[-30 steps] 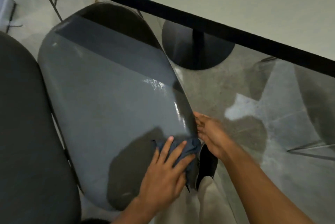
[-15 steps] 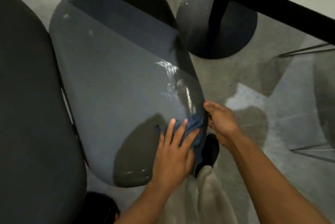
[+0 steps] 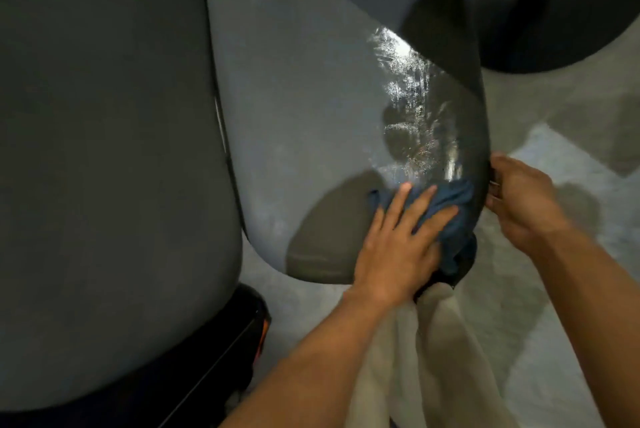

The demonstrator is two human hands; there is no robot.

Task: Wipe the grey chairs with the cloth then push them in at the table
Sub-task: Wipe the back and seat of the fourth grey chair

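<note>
A grey chair seat [image 3: 304, 88] fills the middle of the head view, with a wet, shiny streak near its right edge. A dark blue cloth [image 3: 450, 206] lies on the seat's near right corner. My left hand [image 3: 398, 244] presses flat on the cloth with fingers spread. My right hand [image 3: 519, 202] grips the seat's right edge beside the cloth. A second, darker grey chair seat [image 3: 104, 150] stands close on the left.
The round black table base [image 3: 554, 12] sits at the top right on the grey concrete floor [image 3: 554, 289]. My pale trouser leg [image 3: 433, 358] and dark shoe show below the seat. A black object with an orange mark [image 3: 242, 341] lies under the left chair.
The view has dropped closer to the seat and the table top has left the frame. My left hand and the cloth stay at the near right corner; the wet streak looks larger.
</note>
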